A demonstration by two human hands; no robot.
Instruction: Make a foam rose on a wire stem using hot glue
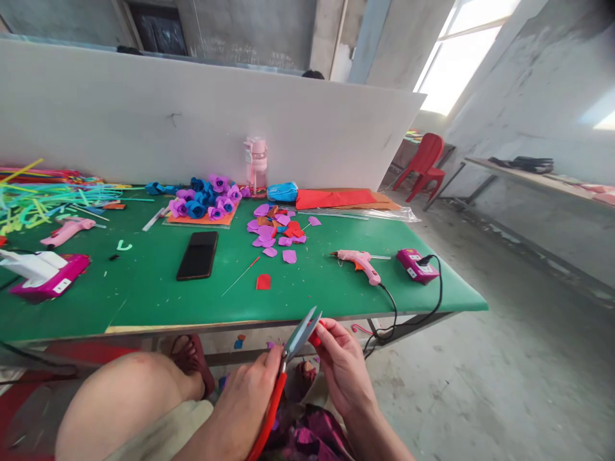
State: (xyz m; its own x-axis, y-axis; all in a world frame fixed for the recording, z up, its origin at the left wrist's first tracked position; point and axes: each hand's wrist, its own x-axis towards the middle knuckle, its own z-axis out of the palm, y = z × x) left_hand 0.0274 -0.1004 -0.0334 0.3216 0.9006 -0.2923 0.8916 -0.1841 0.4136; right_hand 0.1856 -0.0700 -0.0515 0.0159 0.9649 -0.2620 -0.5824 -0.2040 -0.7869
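My left hand (252, 394) is closed round a pair of scissors (298, 335) with red handles, below the table's front edge. The blades point up and stand slightly apart, their tips beside a small red paper piece (316, 335). That piece is pinched between the fingers and thumb of my right hand (343, 358), which partly cover it. On the table nearby lie a red paper square (263, 282) and a thin wire stick with a red end (241, 275). Further back is a loose pile of purple, red and brown paper petals (289, 257).
On the green table (307, 298) lie a phone (198, 255), a pink glue gun (360, 264) with its cord, and a magenta power block (418, 266). Paper flowers (206, 198) and a pink bottle (256, 168) stand before a white board (192, 121). Pipe cleaners (52, 198) fill the left.
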